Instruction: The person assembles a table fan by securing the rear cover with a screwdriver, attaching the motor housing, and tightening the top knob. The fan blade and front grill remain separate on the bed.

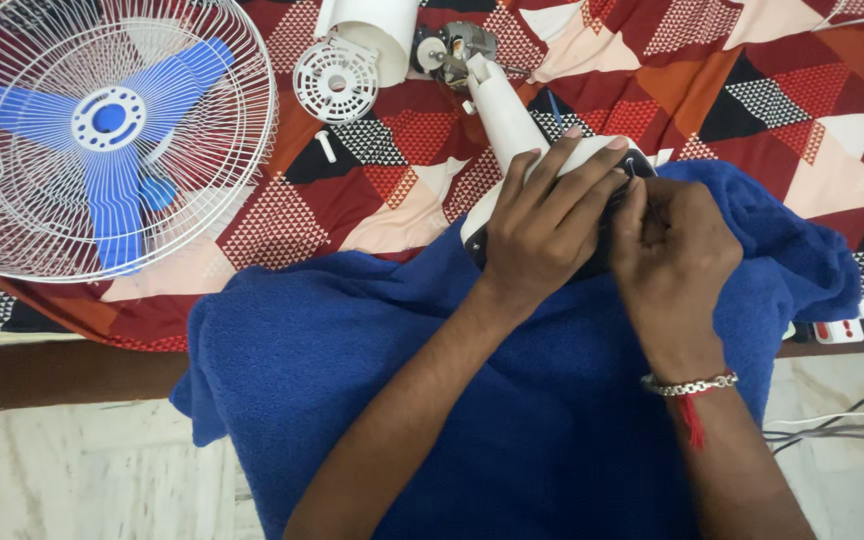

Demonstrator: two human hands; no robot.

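The left hand [542, 225] lies flat on the white fan stand [512, 125], fingers spread, pressing it down. The right hand [674, 245] is curled tight just right of it, maybe pinching a small tool, but that part is too hidden to tell. The stand rests on a blue towel [352, 360]. Far behind it sits the fan motor [455, 48]. At the far left lies the fan cage [102, 135] with blue blades, on a patterned cloth [752, 90].

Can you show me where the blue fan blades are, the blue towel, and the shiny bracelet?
blue fan blades [109, 118]: head view, on the round hub where the blades meet.
blue towel [352, 350]: head view, on its bare middle part.
bracelet [690, 385]: head view, on the chain across the wrist.
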